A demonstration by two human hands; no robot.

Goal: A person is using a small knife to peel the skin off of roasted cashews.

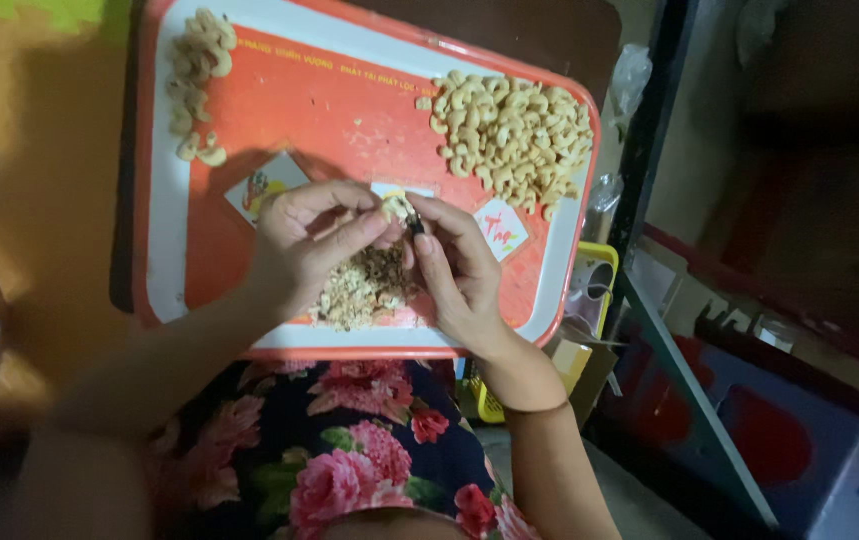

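Resting on my floral-dressed lap, the red tray (249, 95) carries everything. Nearest lies a heap of shell scraps (364, 285). Above it my left hand (304, 245) pinches a cashew (392, 207) while my right hand (454, 265) grips a small dark blade (412, 220) against it. Farther off sits the cashew pile (514, 135).

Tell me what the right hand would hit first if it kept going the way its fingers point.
Probably the left hand: the right hand points up-left, fingertips nearly touching it over the red tray.

cashew nut (390, 207) | pale, curved | pinched between fingertips | above husk pile (364, 285) | small dark blade (412, 220) touching
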